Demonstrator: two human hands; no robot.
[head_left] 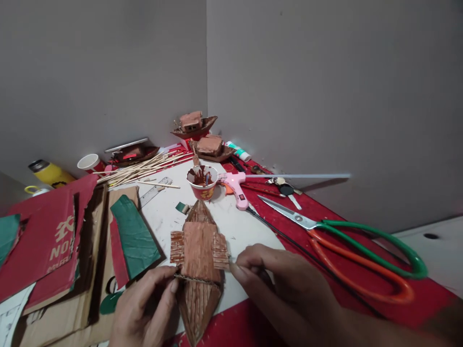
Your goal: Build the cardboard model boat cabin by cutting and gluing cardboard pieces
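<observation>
A brown-painted cardboard model boat (200, 250) lies lengthwise before me on a white sheet (238, 231). Its cabin roof is ridged cardboard, with a flap sticking out on each side. My left hand (144, 301) pinches the near left corner of the cabin between thumb and finger. On the other side, my right hand (275, 279) has thumb and forefinger closed at the edge of the right flap. Beyond the bow stands a paper cup (204, 193) smeared inside with brown paint. A pink glue gun (237, 188) with a long glue stick lies beside the cup.
Large scissors (311, 222) with green and orange handles lie at the right. Cardboard pieces (58, 241) are stacked at the left. Behind are wooden sticks (144, 166), a ruler (155, 190), a yellow bottle (50, 173) and other model boats (211, 147) near the grey walls.
</observation>
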